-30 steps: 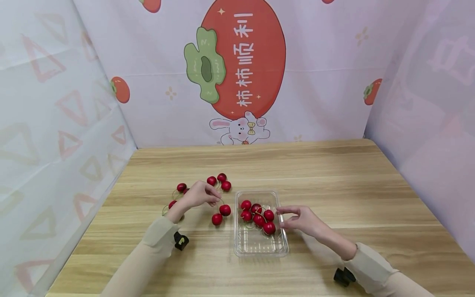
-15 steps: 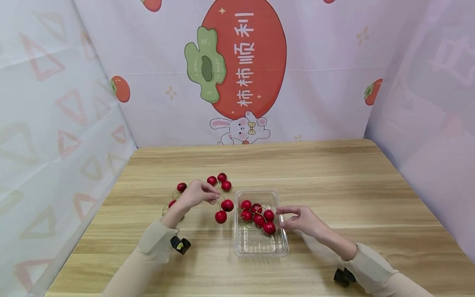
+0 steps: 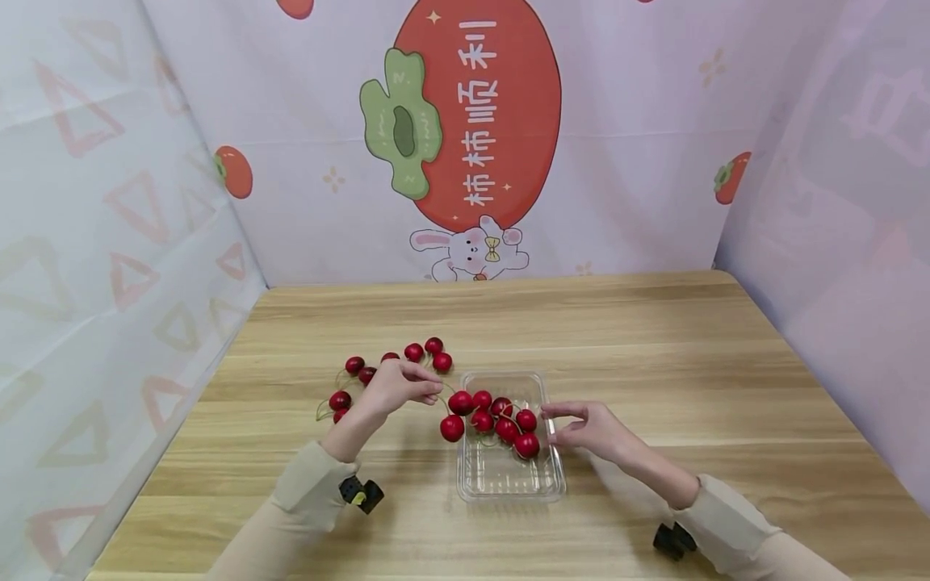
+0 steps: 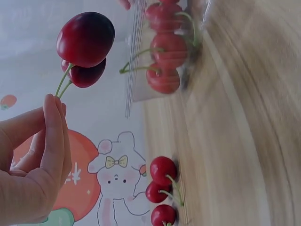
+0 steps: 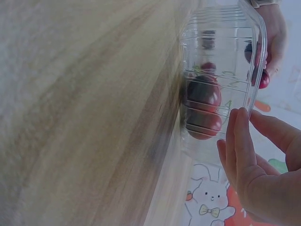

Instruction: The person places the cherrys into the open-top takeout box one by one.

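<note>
My left hand point(image 3: 395, 389) pinches the thin green stems point(image 4: 63, 81) of a cherry pair between thumb and fingertips. The two dark red cherries point(image 3: 452, 428) hang at the left rim of a clear plastic container point(image 3: 512, 494), one overlapping that rim in the head view. Inside, several cherries point(image 3: 506, 431) with stems lie toward the far half. My right hand point(image 3: 594, 433) holds the container's right rim lightly, thumb and fingertips at its edge; the right wrist view shows the fingertips meeting at the rim point(image 5: 257, 70).
More cherries lie on the wooden table point(image 3: 625, 347): one cluster point(image 3: 433, 347) beyond the left hand, others point(image 3: 340, 400) left of it, partly hidden by the wrist. A printed cloth point(image 3: 625, 202) hangs behind the table, with cloth walls at both sides.
My left hand has lifted the cherry pair and carried it right to the container's left rim, uncovering more cherries behind the wrist. My right hand and the container have stayed put.
</note>
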A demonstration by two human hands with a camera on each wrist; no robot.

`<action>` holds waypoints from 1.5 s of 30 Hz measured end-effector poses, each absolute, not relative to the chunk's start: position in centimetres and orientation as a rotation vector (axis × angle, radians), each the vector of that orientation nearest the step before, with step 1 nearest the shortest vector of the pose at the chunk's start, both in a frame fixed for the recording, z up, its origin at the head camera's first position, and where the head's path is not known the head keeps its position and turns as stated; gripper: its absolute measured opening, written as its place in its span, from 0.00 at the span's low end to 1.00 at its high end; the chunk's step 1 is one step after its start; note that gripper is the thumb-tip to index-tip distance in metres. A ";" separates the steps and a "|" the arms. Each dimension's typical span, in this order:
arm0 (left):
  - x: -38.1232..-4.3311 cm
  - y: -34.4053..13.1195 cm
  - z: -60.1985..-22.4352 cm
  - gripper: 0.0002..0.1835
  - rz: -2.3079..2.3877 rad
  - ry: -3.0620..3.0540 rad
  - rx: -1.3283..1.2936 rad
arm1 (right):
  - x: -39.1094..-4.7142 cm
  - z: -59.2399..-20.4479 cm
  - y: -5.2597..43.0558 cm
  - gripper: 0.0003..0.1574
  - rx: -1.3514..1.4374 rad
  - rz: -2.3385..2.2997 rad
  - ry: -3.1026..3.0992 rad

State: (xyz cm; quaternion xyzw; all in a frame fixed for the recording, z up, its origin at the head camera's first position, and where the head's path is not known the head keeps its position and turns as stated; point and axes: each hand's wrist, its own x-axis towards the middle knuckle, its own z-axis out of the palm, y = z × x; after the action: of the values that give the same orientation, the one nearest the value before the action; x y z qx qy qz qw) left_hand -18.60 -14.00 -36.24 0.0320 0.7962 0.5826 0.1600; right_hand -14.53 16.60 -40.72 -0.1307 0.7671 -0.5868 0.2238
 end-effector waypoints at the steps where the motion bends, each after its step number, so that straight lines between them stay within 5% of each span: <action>1: -18.5 -13.9 -36.3 0.11 1.676 2.259 0.083 | -14.5 -40.7 16.6 0.32 -0.358 -1.619 2.117; 45: -15.6 -10.7 -38.5 0.07 1.676 2.102 0.155 | -14.4 -41.0 16.6 0.32 -0.354 -1.608 2.142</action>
State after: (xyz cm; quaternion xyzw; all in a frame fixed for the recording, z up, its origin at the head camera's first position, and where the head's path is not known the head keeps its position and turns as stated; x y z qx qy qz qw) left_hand -15.55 -10.71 -38.49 0.0560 0.7610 0.6068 0.2225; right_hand -14.42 16.62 -40.96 -0.1280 0.7737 -0.5809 0.2179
